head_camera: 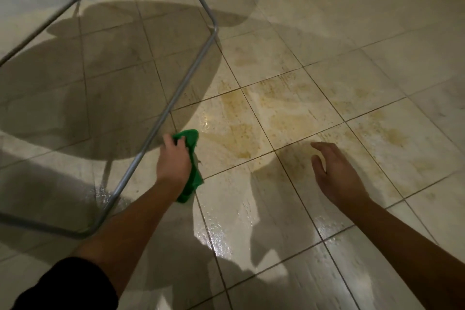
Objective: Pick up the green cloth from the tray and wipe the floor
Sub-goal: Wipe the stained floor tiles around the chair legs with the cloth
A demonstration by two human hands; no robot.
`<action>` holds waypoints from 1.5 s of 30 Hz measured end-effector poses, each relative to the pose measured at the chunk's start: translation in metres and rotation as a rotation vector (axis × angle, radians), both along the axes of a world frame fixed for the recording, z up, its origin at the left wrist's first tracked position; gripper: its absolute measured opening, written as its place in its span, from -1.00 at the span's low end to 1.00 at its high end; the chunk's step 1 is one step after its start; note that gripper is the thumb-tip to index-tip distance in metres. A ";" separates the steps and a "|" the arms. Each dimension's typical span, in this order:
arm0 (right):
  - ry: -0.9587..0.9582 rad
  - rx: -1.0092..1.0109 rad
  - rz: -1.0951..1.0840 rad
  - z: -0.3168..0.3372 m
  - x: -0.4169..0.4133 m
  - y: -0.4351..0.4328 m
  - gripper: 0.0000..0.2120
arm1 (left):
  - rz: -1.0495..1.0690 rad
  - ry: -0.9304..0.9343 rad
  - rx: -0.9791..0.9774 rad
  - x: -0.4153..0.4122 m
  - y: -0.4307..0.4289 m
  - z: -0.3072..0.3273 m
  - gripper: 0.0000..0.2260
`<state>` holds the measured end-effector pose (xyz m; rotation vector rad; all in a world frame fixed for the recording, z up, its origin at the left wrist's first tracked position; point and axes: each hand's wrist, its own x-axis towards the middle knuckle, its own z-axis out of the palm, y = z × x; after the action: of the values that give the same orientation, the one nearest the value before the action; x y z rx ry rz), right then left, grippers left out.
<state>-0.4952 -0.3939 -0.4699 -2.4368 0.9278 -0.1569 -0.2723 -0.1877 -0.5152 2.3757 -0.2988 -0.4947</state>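
Fingers of my left hand [173, 161] gripped the green cloth [192, 173] low over the wet floor [327, 63] — right hand [334, 171] loose, empty; best stroke ran toward the yellow stain [239, 133].

Stained tiled floor [327, 58], grey metal frame [184, 83]

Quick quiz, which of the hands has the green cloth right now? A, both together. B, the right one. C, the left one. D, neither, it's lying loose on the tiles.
C: the left hand grips the green cloth down at the tiled floor beside the metal frame, while the right hand hovers open and holds nothing.
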 end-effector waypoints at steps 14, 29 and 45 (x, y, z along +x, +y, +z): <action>-0.004 0.026 -0.026 0.000 0.002 0.001 -0.67 | -0.012 0.111 -0.072 -0.004 -0.028 0.006 -0.79; 0.021 -0.018 -0.062 0.008 -0.015 -0.029 -0.66 | -0.276 0.187 -0.078 -0.044 -0.068 0.011 -0.79; 0.225 -0.158 0.073 0.062 -0.043 -0.062 -0.64 | -0.423 0.275 0.004 -0.099 -0.083 0.021 -0.79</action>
<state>-0.5381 -0.4556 -0.4084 -2.6709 0.9514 0.0744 -0.3711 -0.2706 -0.4942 2.2119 -0.6766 -1.0068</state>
